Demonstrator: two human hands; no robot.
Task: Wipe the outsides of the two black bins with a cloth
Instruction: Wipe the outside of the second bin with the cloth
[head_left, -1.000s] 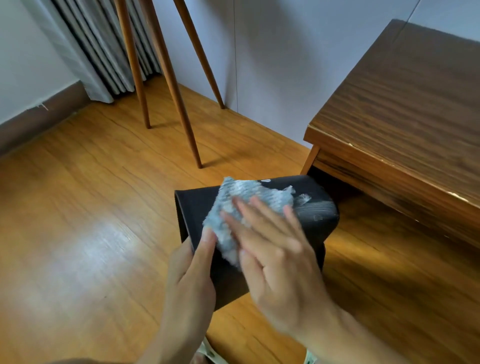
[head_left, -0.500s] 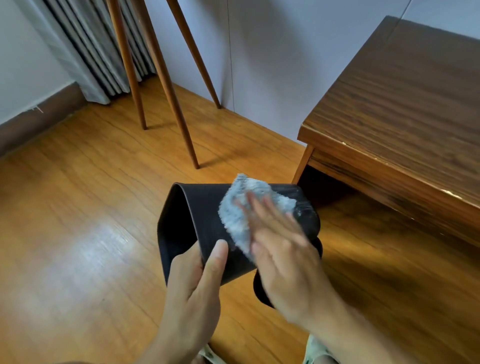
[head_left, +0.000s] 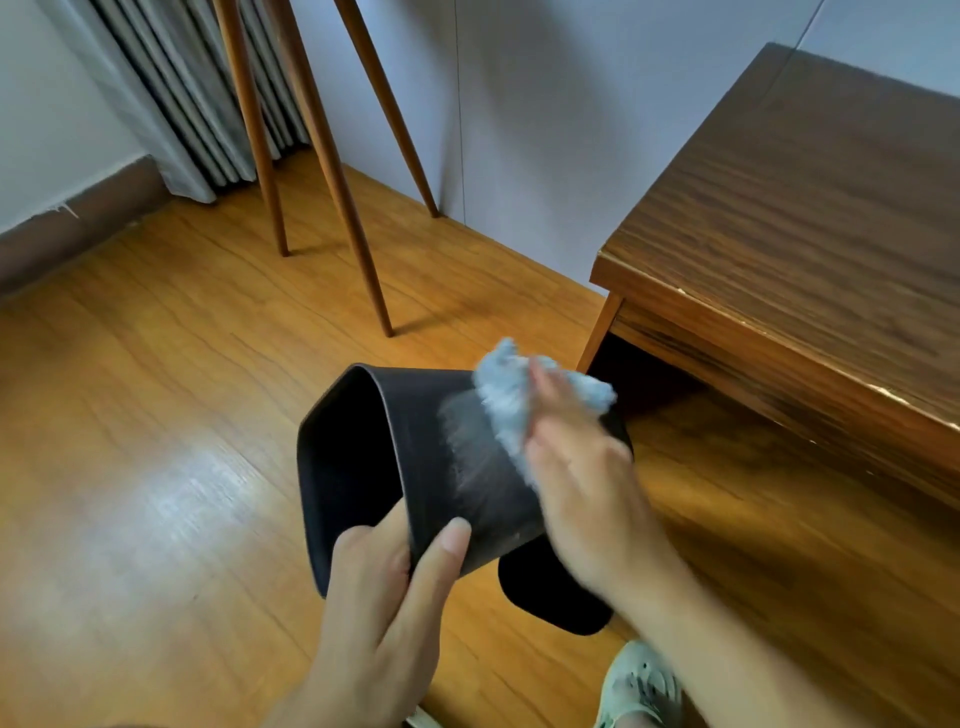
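A black bin (head_left: 415, 467) is held on its side above a wooden floor (head_left: 156, 415), its long axis running left to right and its open mouth facing left. The left hand (head_left: 384, 587) pinches its near rim. The right hand (head_left: 582, 483), blurred, presses a pale blue cloth (head_left: 506, 400) flat against the bin's upper side.

I hold a black bin (head_left: 457, 467) on its side above the wooden floor (head_left: 156, 467), my left hand (head_left: 384, 587) gripping its rim with the thumb on the outside. My right hand (head_left: 582, 483) presses a light blue cloth (head_left: 506, 400) against its outer wall. A second black bin (head_left: 550, 597) lies beneath, near a wooden table (head_left: 805, 234).
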